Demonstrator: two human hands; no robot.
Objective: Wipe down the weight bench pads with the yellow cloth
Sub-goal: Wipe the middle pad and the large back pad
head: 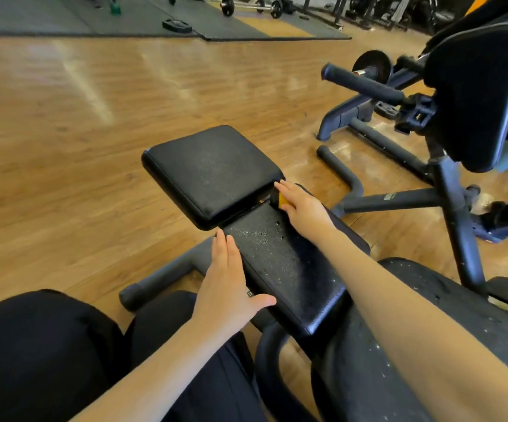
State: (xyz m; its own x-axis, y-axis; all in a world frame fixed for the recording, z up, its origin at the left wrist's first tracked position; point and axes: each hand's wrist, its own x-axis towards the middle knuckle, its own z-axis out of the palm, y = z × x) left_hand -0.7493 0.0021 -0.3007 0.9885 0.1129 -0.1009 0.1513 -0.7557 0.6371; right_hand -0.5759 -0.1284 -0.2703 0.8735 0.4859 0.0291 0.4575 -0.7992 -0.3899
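A black weight bench stands in front of me, with a square seat pad (213, 172) at the far end and a longer back pad (286, 263) nearer me, speckled with droplets or dust. My right hand (302, 205) lies flat with straight fingers over the yellow cloth (283, 201), pressing it on the far right corner of the long pad beside the gap between the pads. Only a small yellow corner of the cloth shows under the palm. My left hand (228, 281) rests flat on the long pad's left edge, thumb spread onto the top.
Another black padded machine (474, 95) with a metal frame and a roller handle (362, 83) stands to the right. The bench's floor bars (161, 278) stick out left and right over the wooden floor. Barbells and plates lie on dark mats far back. My dark-trousered knees are at lower left.
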